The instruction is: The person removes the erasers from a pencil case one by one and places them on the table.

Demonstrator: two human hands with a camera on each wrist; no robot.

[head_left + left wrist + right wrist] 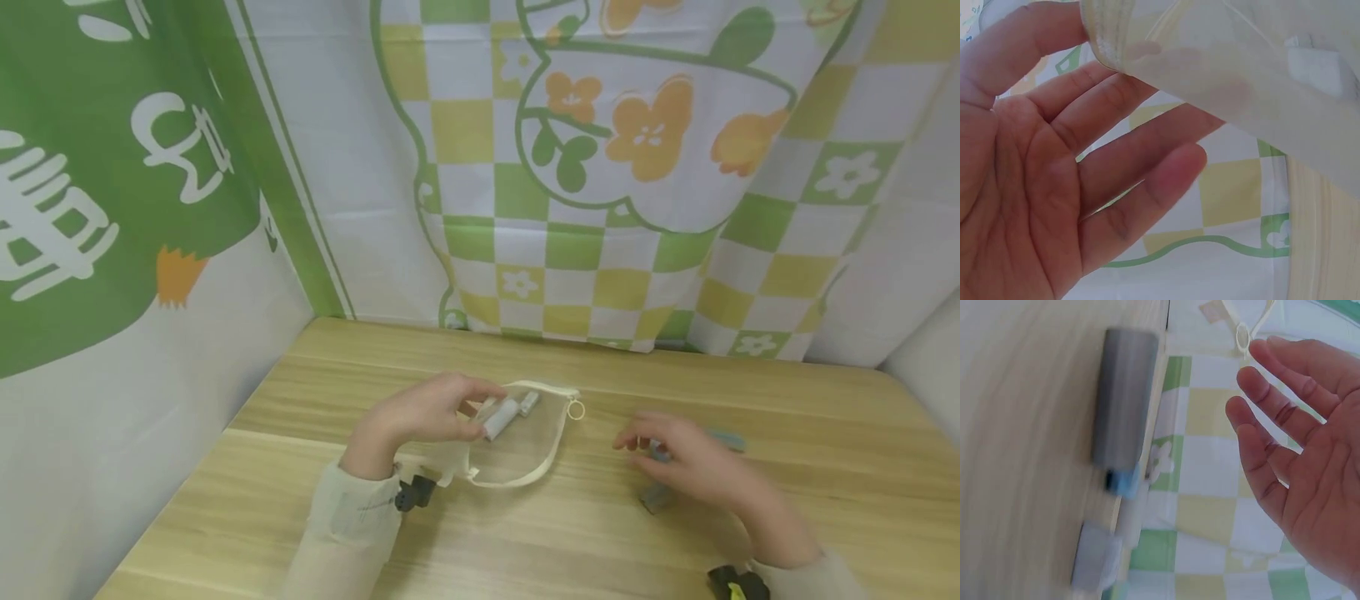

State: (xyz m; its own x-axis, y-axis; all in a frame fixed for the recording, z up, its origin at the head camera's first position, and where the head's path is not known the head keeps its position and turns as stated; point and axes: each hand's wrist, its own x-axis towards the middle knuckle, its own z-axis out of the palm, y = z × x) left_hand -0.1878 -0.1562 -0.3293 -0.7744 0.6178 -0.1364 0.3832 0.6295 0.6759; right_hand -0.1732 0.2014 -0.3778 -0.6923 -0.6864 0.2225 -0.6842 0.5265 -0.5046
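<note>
A translucent zip pouch (517,454) with a cream zipper edge lies on the wooden table, its mouth gaping. Inside are a whitish cylinder (501,418) and a smaller pale piece (529,403). My left hand (431,410) holds the pouch's left edge at the thumb and forefinger. In the left wrist view, the other fingers spread behind the sheer pouch wall (1260,119). To the right, my right hand (686,454) hovers with loosely bent fingers and nothing in them. Near it lie a grey cylinder (1125,397), a blue piece (1125,482) and a grey block (1092,556).
A ring pull (576,409) hangs at the pouch's right corner. Behind the table (570,542) hangs a checked, flowered cloth (570,250). A green and white cloth (187,167) covers the left side.
</note>
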